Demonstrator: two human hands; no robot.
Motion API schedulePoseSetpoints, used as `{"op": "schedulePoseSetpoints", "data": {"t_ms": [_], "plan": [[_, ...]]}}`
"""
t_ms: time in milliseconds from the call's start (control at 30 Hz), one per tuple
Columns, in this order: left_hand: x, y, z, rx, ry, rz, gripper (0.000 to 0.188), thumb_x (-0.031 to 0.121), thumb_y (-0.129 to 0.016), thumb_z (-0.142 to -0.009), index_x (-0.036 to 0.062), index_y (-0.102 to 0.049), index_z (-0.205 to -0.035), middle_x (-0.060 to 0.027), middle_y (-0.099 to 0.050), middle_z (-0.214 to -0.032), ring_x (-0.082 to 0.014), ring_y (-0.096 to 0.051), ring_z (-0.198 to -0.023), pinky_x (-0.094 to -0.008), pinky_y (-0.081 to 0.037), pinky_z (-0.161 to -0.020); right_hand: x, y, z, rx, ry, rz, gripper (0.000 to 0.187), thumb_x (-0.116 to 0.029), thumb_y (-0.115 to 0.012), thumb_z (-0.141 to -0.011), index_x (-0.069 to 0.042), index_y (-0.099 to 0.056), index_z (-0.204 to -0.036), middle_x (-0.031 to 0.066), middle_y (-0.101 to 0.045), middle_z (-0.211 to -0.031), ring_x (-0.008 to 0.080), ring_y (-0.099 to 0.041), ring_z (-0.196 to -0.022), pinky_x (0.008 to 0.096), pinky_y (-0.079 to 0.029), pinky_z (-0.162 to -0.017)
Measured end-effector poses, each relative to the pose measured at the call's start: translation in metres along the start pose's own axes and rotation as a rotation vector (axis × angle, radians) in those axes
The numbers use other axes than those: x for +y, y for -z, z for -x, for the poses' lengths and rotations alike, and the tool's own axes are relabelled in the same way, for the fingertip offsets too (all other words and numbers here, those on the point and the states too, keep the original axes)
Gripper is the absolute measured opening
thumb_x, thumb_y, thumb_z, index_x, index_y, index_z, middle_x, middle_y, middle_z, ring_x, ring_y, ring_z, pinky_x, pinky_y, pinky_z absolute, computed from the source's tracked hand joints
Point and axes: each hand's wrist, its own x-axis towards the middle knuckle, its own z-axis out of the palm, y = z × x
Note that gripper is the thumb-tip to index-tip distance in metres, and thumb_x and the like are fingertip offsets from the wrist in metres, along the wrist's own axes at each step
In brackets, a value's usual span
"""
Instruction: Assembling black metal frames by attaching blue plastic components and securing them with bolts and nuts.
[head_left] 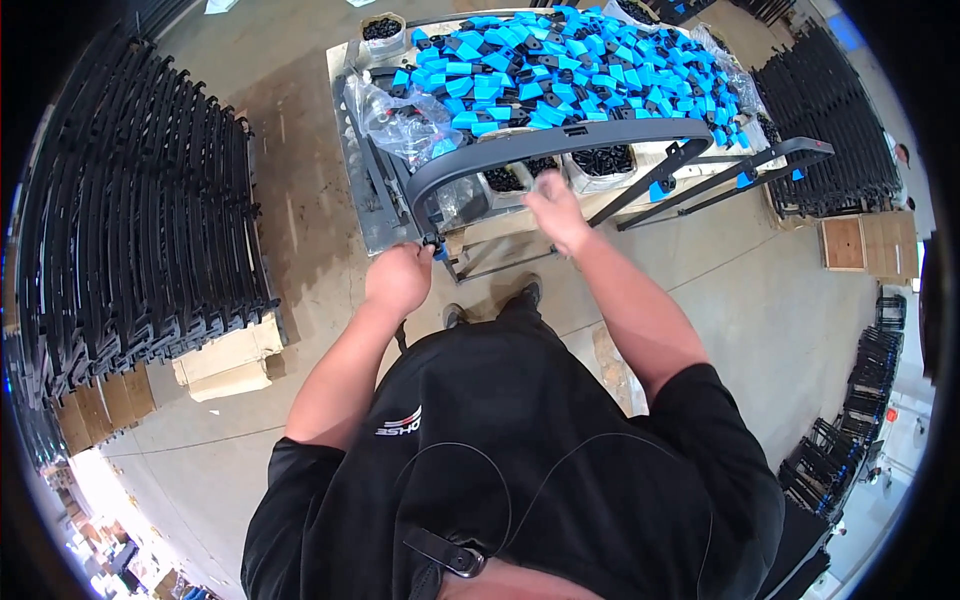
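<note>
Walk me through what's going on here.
A person in a black shirt is working at a table heaped with blue and black parts. Their left hand is at the near left end of a dark curved frame, fingers at a small blue and black piece. The right hand is raised before white tubs of small black parts; whether it holds anything is unclear. More dark frames stand stacked on the left.
</note>
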Motion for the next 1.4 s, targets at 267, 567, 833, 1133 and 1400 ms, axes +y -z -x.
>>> {"op": "schedulePoseSetpoints", "data": {"t_ms": [267,567,833,1133,1400], "plan": [[0.028,-0.023,0.017,-0.095,-0.233,0.938,0.032,0.020,-0.062,-0.102,-0.0045,-0.058,-0.121,-0.0121,-0.068,-0.104,-0.0167,-0.064,-0.094,-0.0341,-0.054,-0.082,-0.031,-0.016,0.109,-0.656,-0.202,-0.531,0.020,-0.028,-0.058,-0.103,-0.009,-0.052,-0.108,0.0018,-0.053,-0.079,0.0079,-0.044,-0.056,0.0266,-0.036,-0.047],[0.024,-0.056,0.019,0.263,-0.321,0.873,0.026,0.008,-0.056,-0.102,-0.0016,-0.044,-0.123,-0.0165,-0.067,-0.116,-0.0174,-0.066,-0.106,-0.0352,-0.053,-0.087,-0.025,0.008,0.106,-0.156,0.625,-0.085,0.025,-0.019,-0.064,-0.097,0.001,-0.057,-0.110,0.0140,-0.062,-0.091,0.0184,-0.060,-0.082,0.0365,-0.049,-0.074],[-0.011,-0.048,0.051,0.457,-0.010,0.456,0.027,0.011,-0.061,-0.101,-0.0019,-0.049,-0.122,-0.0121,-0.071,-0.095,-0.0196,-0.070,-0.082,-0.0341,-0.055,-0.075,0.006,0.051,0.085,-0.431,0.166,-0.324,0.019,-0.016,-0.066,-0.097,0.001,-0.060,-0.104,0.0012,-0.058,-0.085,0.0077,-0.050,-0.079,0.0280,-0.046,-0.071],[-0.019,-0.063,0.009,0.528,0.285,1.537,0.017,0.016,-0.059,-0.103,0.0122,-0.046,-0.113,-0.0020,-0.051,-0.078,-0.0095,-0.044,-0.061,-0.0257,-0.038,-0.053,0.034,0.062,0.089,-0.391,0.238,-0.139,0.022,-0.020,-0.065,-0.097,0.000,-0.056,-0.093,0.0036,-0.054,-0.077,0.0105,-0.046,-0.073,0.0313,-0.044,-0.067],[-0.035,-0.070,-0.003,0.419,0.136,1.653,0.020,0.013,-0.062,-0.100,0.0122,-0.044,-0.109,-0.0010,-0.050,-0.077,-0.0090,-0.041,-0.059,-0.0248,-0.034,-0.050,0.047,0.052,0.132,-0.255,0.138,0.036,0.024,-0.023,-0.067,-0.094,-0.001,-0.058,-0.096,0.0122,-0.060,-0.079,0.0207,-0.056,-0.073,0.0365,-0.048,-0.071]]}}
